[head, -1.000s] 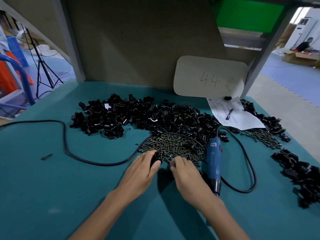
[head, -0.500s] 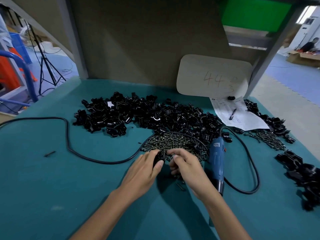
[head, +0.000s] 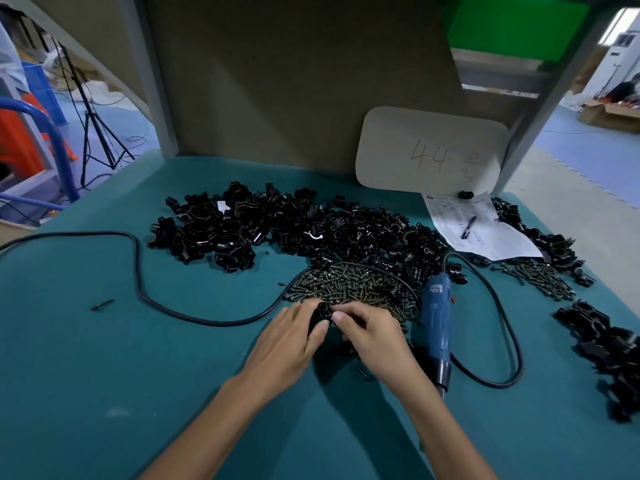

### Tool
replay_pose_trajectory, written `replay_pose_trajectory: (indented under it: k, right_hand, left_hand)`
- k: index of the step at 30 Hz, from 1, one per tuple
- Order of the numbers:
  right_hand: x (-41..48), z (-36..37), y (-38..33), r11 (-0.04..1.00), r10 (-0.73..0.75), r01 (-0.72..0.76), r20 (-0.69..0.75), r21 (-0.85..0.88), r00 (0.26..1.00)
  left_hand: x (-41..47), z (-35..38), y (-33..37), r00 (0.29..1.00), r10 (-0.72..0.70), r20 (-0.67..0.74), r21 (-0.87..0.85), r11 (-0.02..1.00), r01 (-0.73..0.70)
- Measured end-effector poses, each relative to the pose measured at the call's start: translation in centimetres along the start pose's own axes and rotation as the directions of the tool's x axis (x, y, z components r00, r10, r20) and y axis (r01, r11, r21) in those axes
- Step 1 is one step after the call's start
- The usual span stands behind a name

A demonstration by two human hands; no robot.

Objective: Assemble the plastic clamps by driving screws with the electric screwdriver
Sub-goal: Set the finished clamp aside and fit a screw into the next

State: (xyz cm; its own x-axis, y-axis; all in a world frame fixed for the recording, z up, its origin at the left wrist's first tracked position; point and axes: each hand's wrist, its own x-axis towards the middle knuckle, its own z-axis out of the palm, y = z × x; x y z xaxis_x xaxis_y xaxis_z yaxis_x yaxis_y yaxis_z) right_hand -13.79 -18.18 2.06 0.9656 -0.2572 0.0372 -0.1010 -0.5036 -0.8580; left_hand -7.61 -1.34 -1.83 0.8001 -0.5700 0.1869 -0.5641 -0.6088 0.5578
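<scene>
My left hand point(head: 287, 344) grips a small black plastic clamp point(head: 321, 311) just in front of the pile of dark screws point(head: 349, 284). My right hand point(head: 375, 336) meets it from the right, fingertips curled at the clamp; whether they pinch a screw is hidden. The blue electric screwdriver point(head: 437, 323) lies on the green table point(head: 104, 375) just right of my right hand, untouched, tip toward me. A big heap of loose black clamps point(head: 284, 230) spreads behind the screws.
The screwdriver's black cable point(head: 138, 271) loops across the left of the table and around the screws. A paper sheet with a pen point(head: 478, 230), a second screw pile point(head: 540, 277) and more black clamps point(head: 609, 348) lie at the right. A cardboard sign point(head: 429, 150) leans at the back.
My right hand left the screw pile and came to the clamp in my left hand. Both hands lifted slightly and drew together.
</scene>
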Motion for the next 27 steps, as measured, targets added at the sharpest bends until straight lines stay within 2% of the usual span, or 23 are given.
replay_pose_trajectory:
  k: [3,6,8,10,11,13,16,18,19,20,21,23,25,27]
  right_hand:
    - [0.1,-0.5,-0.6,0.974,-0.088,0.096,0.044,-0.207,0.995]
    - [0.3,-2.1,-1.1,0.96,-0.095,0.09,-0.008,-0.265,0.995]
    - [0.4,-4.4,-0.3,0.925,-0.07,-0.011,-0.2,-0.379,0.977]
    - [0.0,-7.2,1.5,0.861,0.026,-0.218,-0.388,-0.46,0.921]
    - [-0.3,-8.4,2.4,0.824,0.112,-0.316,-0.412,-0.47,0.904]
    - [-0.8,-9.6,3.8,0.76,0.285,-0.434,-0.352,-0.484,0.892]
    - [-0.7,-10.3,5.3,0.768,0.366,-0.48,-0.324,-0.425,0.872]
    - [-0.8,-10.9,6.0,0.86,0.359,-0.449,-0.337,-0.243,0.87]
    - [-0.9,-11.0,6.2,0.909,0.381,-0.415,-0.333,-0.033,0.862]
    - [-1.0,-10.9,6.2,0.902,0.424,-0.368,-0.314,0.225,0.85]
    - [-1.1,-10.8,6.2,0.829,0.479,-0.323,-0.281,0.457,0.832]
    - [-1.2,-10.4,5.6,0.664,0.53,-0.245,-0.214,0.707,0.821]
    - [-0.8,-9.8,5.5,0.564,0.511,-0.173,-0.176,0.807,0.842]
    - [-0.4,-9.3,5.3,0.522,0.487,-0.134,-0.165,0.843,0.857]
  left_hand:
    - [0.0,0.1,-0.1,1.0,0.008,0.001,0.038,0.999,-0.008]
    - [0.0,0.2,-0.2,1.0,0.001,0.001,0.024,1.0,-0.001]
    - [-0.1,0.3,-0.3,1.0,-0.007,-0.006,0.011,1.0,0.007]
    - [-0.1,0.4,-0.3,1.0,-0.005,-0.008,0.023,1.0,0.006]
    - [-0.1,0.5,-0.3,1.0,-0.004,-0.008,0.03,1.0,0.004]
    - [0.0,0.5,-0.2,1.0,-0.004,-0.01,0.04,0.999,0.004]
    - [0.1,0.6,-0.3,1.0,0.0,-0.016,0.039,0.999,0.0]
    - [0.1,0.6,-0.4,1.0,0.003,-0.017,0.033,0.999,-0.003]
    - [0.1,0.6,-0.5,1.0,0.003,-0.019,0.033,0.999,-0.003]
    - [0.1,0.6,-0.5,1.0,0.005,-0.021,0.038,0.999,-0.004]
    - [0.1,0.7,-0.4,1.0,0.01,-0.023,0.05,0.999,-0.009]
    - [0.1,0.7,-0.4,1.0,0.021,-0.023,0.074,0.997,-0.019]
    - [0.1,0.7,-0.4,1.0,0.022,-0.02,0.084,0.996,-0.021]
    - [0.1,0.7,-0.4,1.0,0.025,-0.016,0.093,0.995,-0.024]
